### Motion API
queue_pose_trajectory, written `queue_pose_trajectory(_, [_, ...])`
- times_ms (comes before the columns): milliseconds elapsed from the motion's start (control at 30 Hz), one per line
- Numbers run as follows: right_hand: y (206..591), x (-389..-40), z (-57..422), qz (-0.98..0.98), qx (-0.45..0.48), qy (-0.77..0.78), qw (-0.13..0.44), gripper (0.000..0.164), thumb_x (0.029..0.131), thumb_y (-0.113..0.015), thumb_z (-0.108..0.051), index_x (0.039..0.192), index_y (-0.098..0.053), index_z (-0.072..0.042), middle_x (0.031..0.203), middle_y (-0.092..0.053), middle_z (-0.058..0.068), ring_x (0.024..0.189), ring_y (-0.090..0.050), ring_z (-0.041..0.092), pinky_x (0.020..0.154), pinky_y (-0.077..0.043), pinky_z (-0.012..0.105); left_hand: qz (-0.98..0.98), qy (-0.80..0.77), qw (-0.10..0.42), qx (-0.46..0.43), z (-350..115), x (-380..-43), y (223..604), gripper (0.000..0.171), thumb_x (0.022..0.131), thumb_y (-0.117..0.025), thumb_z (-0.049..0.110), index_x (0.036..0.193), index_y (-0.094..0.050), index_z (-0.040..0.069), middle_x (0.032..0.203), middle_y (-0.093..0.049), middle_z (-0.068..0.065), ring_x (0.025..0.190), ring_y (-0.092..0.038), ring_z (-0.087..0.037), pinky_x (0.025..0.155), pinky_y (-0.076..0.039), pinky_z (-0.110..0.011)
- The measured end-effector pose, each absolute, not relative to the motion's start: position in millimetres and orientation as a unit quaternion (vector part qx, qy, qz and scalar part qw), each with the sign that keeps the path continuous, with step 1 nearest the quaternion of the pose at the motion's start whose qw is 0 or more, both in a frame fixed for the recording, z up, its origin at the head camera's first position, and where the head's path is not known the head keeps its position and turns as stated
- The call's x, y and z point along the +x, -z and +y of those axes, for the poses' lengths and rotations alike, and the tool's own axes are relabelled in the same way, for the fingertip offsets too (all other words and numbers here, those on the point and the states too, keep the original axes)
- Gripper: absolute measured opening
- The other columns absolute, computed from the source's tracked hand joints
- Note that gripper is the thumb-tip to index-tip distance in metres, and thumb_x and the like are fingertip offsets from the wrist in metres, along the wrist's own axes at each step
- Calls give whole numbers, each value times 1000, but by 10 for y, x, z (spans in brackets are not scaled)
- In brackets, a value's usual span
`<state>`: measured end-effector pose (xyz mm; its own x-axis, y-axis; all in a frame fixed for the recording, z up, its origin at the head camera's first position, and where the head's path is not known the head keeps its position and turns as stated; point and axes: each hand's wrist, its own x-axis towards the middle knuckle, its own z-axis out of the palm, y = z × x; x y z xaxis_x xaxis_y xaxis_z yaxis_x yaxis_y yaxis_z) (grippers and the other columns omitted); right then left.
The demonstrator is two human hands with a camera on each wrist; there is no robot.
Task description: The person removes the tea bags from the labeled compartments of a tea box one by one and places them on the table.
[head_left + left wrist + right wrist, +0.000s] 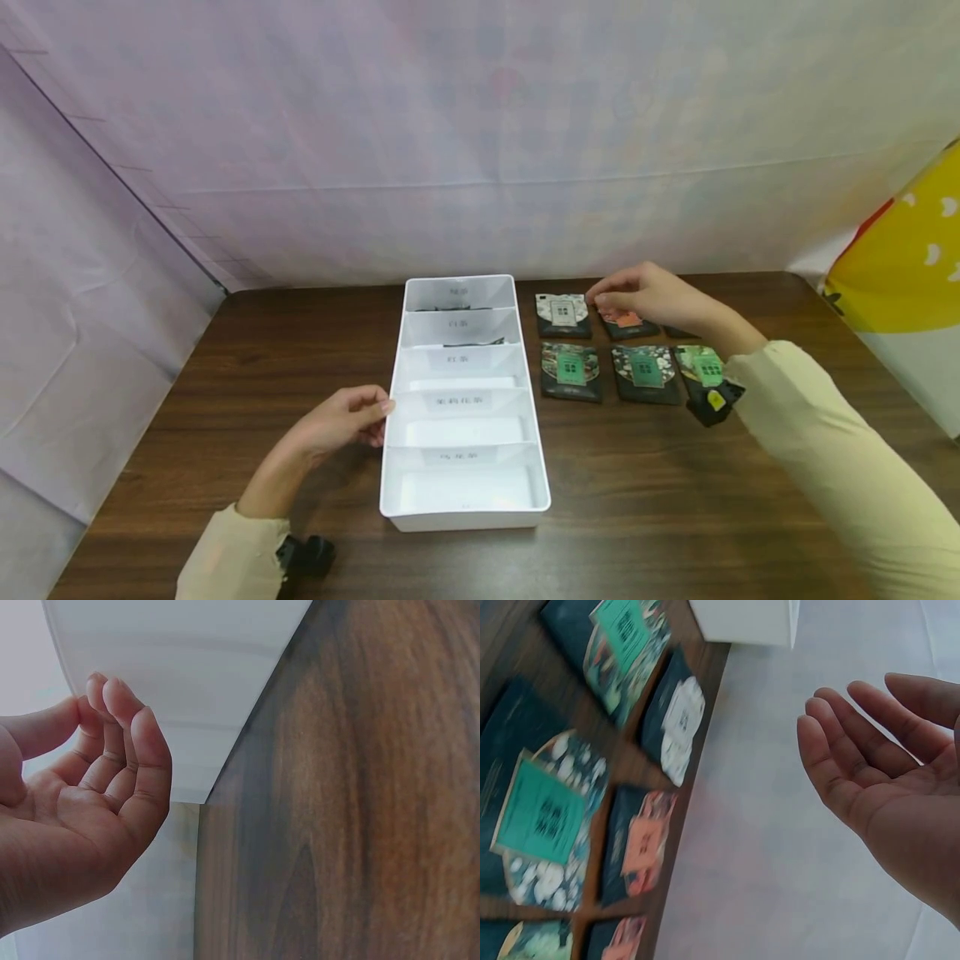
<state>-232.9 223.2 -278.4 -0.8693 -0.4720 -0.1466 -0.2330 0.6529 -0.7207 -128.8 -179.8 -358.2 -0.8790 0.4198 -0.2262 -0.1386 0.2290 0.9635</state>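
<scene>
A white divided box (pixel 465 522) stands lengthwise on the table. Its several compartments bear printed labels, and dark packet edges show in the back two. At the box's left rim is my left hand (pixel 348 421), thumb and forefinger pinching the edge; the left wrist view shows the other fingers curled against the outer wall. My right hand (pixel 648 293) hovers over the back row of tea packets, fingers loosely bent and holding nothing. Below it lies an orange-labelled packet (pixel 630 325), partly covered by the hand. Beside that lies a white-labelled packet (pixel 562 315).
In the front row lie green-labelled packets (pixel 572 371), right of the box. Another packet (pixel 617 941) with an orange-pink label shows at the back right. A pale cloth (pixel 480 150) hangs behind the wooden table (pixel 637 500), and a yellow patterned cloth (pixel 900 258) at right.
</scene>
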Motion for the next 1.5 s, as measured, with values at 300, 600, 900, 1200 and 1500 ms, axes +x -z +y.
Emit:
queue_pose_trajectory(300, [2751,-2358,1854,899,-249,329,149,26,94,-52,-20,114,-63,-8,107,-62,12,83,-58,21,69,-47,39,747,-616,229,97,-1793,-1296,3600,19,96,-44,6,90,-45,-13,68,-51,-5,64,-51,-14,61,-46,-27])
queue_pose_trajectory(600, [2833,-2353,1497,879,-314,327,145,22,92,-54,-11,108,-65,-3,109,-62,12,99,-57,25,83,-45,43,748,-615,229,101,-1783,-1293,3592,21,96,-43,6,91,-44,-15,67,-51,-4,63,-51,-13,60,-46,-27])
queue_pose_trajectory(900, [2942,-2301,1265,857,-343,348,162,19,89,-56,-4,104,-65,3,107,-63,13,95,-58,21,79,-47,35,746,-617,230,102,-1783,-1288,3582,22,96,-43,6,92,-43,-16,67,-50,-4,63,-51,-13,60,-46,-27])
queue_pose_trajectory(1200, [3059,-2277,1194,861,-360,324,155,16,88,-56,-2,98,-68,2,110,-62,14,100,-58,25,77,-47,33,746,-616,229,102,-1786,-1290,3598,23,96,-44,6,92,-43,-16,68,-50,-4,63,-51,-13,60,-46,-27])
queue_pose_trajectory(1500, [3093,-2276,1179,861,-370,312,153,17,88,-55,0,99,-67,5,106,-63,17,93,-60,24,75,-48,32,746,-617,230,98,-1787,-1292,3598,19,96,-44,6,89,-45,-12,68,-51,-4,63,-51,-12,60,-46,-27])
